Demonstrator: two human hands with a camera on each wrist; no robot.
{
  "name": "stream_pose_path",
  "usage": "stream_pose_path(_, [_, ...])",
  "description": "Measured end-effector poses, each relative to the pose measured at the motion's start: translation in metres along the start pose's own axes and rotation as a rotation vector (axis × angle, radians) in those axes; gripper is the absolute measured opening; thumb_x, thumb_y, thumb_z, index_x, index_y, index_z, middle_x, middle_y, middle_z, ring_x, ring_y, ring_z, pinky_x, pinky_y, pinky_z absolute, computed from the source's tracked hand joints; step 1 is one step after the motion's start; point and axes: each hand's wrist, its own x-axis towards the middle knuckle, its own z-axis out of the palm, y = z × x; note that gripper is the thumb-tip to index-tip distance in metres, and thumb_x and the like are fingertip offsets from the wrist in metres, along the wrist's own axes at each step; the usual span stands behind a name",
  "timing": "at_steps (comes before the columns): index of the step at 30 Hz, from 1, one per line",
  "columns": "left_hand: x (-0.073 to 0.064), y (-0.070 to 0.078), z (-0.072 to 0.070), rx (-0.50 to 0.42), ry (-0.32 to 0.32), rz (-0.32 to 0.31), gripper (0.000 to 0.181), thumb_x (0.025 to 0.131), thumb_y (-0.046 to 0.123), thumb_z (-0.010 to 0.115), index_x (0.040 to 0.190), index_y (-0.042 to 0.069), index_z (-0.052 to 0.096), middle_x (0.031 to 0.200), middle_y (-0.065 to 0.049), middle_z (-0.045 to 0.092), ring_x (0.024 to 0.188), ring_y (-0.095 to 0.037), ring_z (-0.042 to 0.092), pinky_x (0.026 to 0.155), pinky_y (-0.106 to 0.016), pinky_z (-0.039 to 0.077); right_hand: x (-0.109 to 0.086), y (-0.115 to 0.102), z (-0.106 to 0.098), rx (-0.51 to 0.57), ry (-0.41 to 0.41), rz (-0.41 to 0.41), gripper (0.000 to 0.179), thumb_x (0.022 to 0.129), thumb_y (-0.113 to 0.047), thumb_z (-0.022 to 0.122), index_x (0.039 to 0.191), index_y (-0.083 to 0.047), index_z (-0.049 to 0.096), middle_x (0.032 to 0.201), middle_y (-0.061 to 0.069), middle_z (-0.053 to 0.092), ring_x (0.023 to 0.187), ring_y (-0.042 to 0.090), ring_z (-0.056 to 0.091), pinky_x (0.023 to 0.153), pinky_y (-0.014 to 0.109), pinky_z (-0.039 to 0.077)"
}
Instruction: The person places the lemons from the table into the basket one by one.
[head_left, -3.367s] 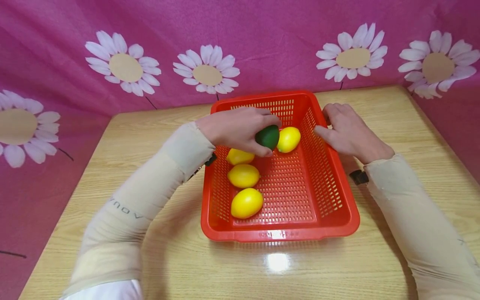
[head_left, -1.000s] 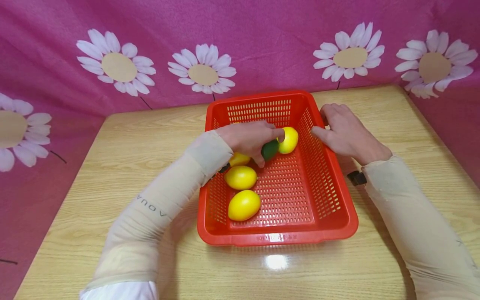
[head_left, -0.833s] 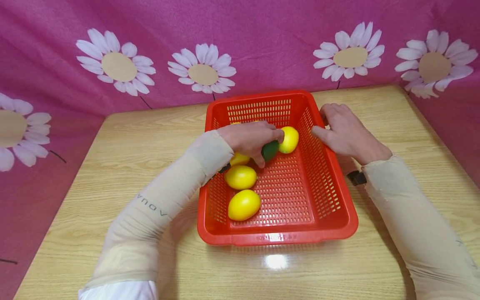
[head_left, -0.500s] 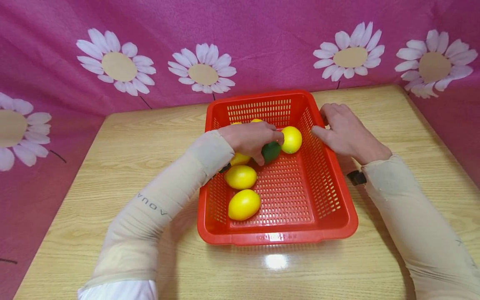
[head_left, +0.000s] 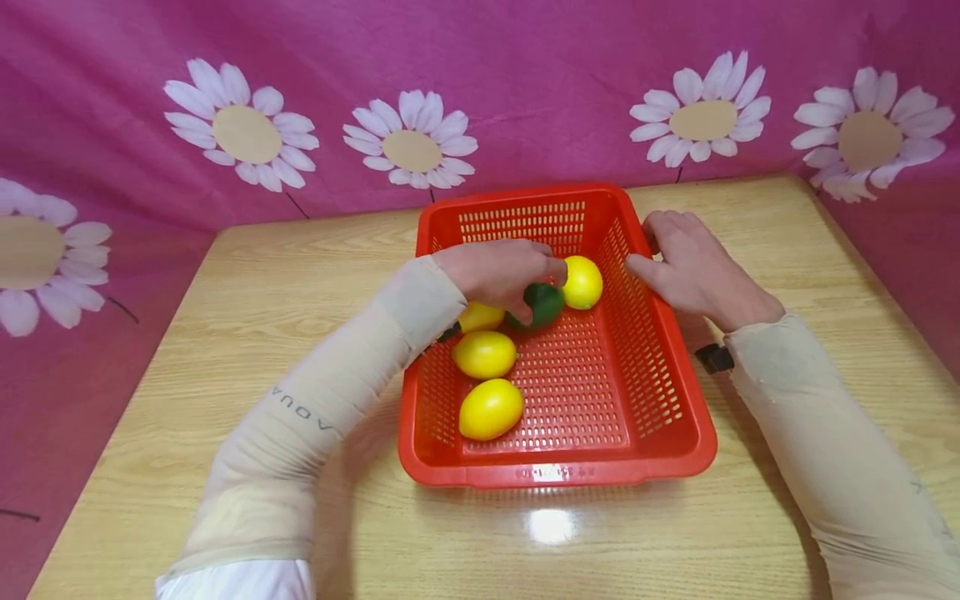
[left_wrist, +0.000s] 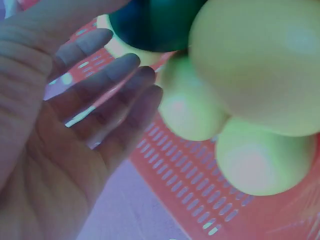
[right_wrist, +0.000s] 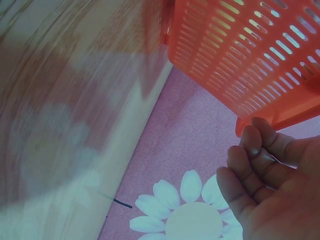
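In the head view, a dark green oval fruit (head_left: 543, 305) lies in the red plastic basket (head_left: 558, 473). My left hand (head_left: 498, 271) is just over it, thumb by its near side. The left wrist view shows that hand's fingers (left_wrist: 107, 95) nearly straight and spread, with a gap to the green fruit (left_wrist: 157, 22). A lemon (head_left: 582, 282) sits right of the fingertips. More lemons line the basket's left side, including a middle one (head_left: 485, 355) and a near one (head_left: 491, 409). My right hand (head_left: 693, 267) grips the right rim, thumb inside and fingers outside.
The basket stands on a light wooden table (head_left: 315, 283). A pink cloth (head_left: 540, 100) with white daisies hangs behind the table and at its sides. Another lemon (head_left: 480, 317) is partly hidden under my left wrist.
My left hand has lowered the green fruit into the basket and loosened its fingers from it. The lemon by its fingertips has shifted slightly right. My right hand stays on the rim.
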Motion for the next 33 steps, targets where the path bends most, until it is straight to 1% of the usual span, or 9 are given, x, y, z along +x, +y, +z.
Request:
stream_pose_path(2, [-0.004, 0.000, -0.005, 0.011, 0.020, 0.009, 0.059, 0.090, 0.030, 0.081, 0.143, 0.018, 0.058, 0.143, -0.004, 0.059, 0.119, -0.022, 0.060, 0.113, -0.034, 0.050, 0.000, 0.000, 0.000, 0.008, 0.001, 0.003, 0.037, 0.098, -0.030, 0.052, 0.115, 0.002, 0.057, 0.110, 0.020, 0.061, 0.106, 0.034, 0.050, 0.094, 0.053, 0.045])
stream_pose_path(6, [-0.014, 0.000, -0.014, 0.025, 0.067, 0.027, 0.057, 0.094, 0.032, 0.077, 0.145, 0.016, 0.058, 0.147, -0.004, 0.060, 0.131, -0.022, 0.057, 0.119, -0.037, 0.045, 0.000, 0.000, 0.001, 0.017, 0.000, 0.009, 0.036, 0.099, -0.031, 0.053, 0.116, 0.001, 0.057, 0.110, 0.020, 0.061, 0.104, 0.033, 0.050, 0.092, 0.053, 0.046])
stream_pose_path(9, [-0.023, -0.003, -0.021, 0.034, 0.107, 0.031, 0.054, 0.097, 0.033, 0.073, 0.145, 0.015, 0.057, 0.147, -0.004, 0.061, 0.136, -0.023, 0.056, 0.121, -0.038, 0.043, -0.001, 0.001, 0.002, 0.019, -0.004, 0.009, 0.036, 0.099, -0.031, 0.053, 0.116, 0.001, 0.057, 0.110, 0.020, 0.061, 0.104, 0.033, 0.051, 0.091, 0.053, 0.046])
stream_pose_path(13, [-0.039, -0.012, -0.027, 0.033, 0.159, 0.012, 0.051, 0.098, 0.034, 0.070, 0.143, 0.013, 0.059, 0.144, -0.006, 0.063, 0.133, -0.024, 0.057, 0.119, -0.039, 0.044, -0.002, 0.003, 0.004, 0.029, 0.000, 0.011, 0.035, 0.099, -0.030, 0.054, 0.115, 0.000, 0.057, 0.109, 0.019, 0.061, 0.102, 0.032, 0.052, 0.087, 0.050, 0.047])
stream_pose_path(17, [-0.058, -0.025, -0.029, 0.019, 0.206, -0.015, 0.050, 0.098, 0.034, 0.069, 0.142, 0.009, 0.060, 0.142, -0.009, 0.064, 0.134, -0.026, 0.058, 0.119, -0.040, 0.044, -0.001, 0.004, 0.003, 0.037, 0.006, 0.014, 0.033, 0.099, -0.030, 0.054, 0.114, -0.001, 0.058, 0.109, 0.019, 0.062, 0.100, 0.031, 0.054, 0.085, 0.049, 0.047])
stream_pose_path(20, [-0.073, -0.036, -0.027, 0.003, 0.231, -0.050, 0.051, 0.098, 0.033, 0.069, 0.141, 0.009, 0.061, 0.142, -0.009, 0.064, 0.134, -0.027, 0.058, 0.119, -0.041, 0.045, -0.001, 0.004, 0.003, 0.040, -0.004, 0.023, 0.035, 0.100, -0.031, 0.054, 0.115, 0.000, 0.058, 0.110, 0.020, 0.062, 0.101, 0.032, 0.054, 0.086, 0.050, 0.048])
stream_pose_path(24, [-0.095, -0.052, -0.021, -0.024, 0.269, -0.109, 0.049, 0.098, 0.034, 0.070, 0.139, 0.008, 0.063, 0.139, -0.011, 0.066, 0.130, -0.029, 0.061, 0.117, -0.044, 0.046, -0.001, 0.002, 0.002, 0.048, -0.022, 0.030, 0.037, 0.100, -0.032, 0.054, 0.118, 0.000, 0.057, 0.111, 0.020, 0.062, 0.102, 0.033, 0.055, 0.088, 0.051, 0.049])
stream_pose_path(27, [-0.111, -0.063, -0.015, -0.040, 0.316, -0.144, 0.046, 0.097, 0.033, 0.071, 0.135, 0.008, 0.066, 0.136, -0.012, 0.068, 0.126, -0.030, 0.063, 0.114, -0.046, 0.049, 0.000, 0.001, 0.002, 0.045, -0.026, 0.031, 0.038, 0.100, -0.032, 0.054, 0.119, 0.000, 0.058, 0.113, 0.021, 0.063, 0.103, 0.033, 0.055, 0.090, 0.053, 0.048])
stream_pose_path(33, [-0.140, -0.082, 0.000, -0.047, 0.436, -0.209, 0.040, 0.097, 0.033, 0.071, 0.127, 0.006, 0.070, 0.125, -0.011, 0.072, 0.116, -0.029, 0.067, 0.105, -0.046, 0.054, 0.000, -0.002, -0.001, 0.030, -0.041, 0.038, 0.039, 0.100, -0.033, 0.055, 0.121, 0.000, 0.058, 0.115, 0.021, 0.064, 0.104, 0.034, 0.055, 0.090, 0.054, 0.049])
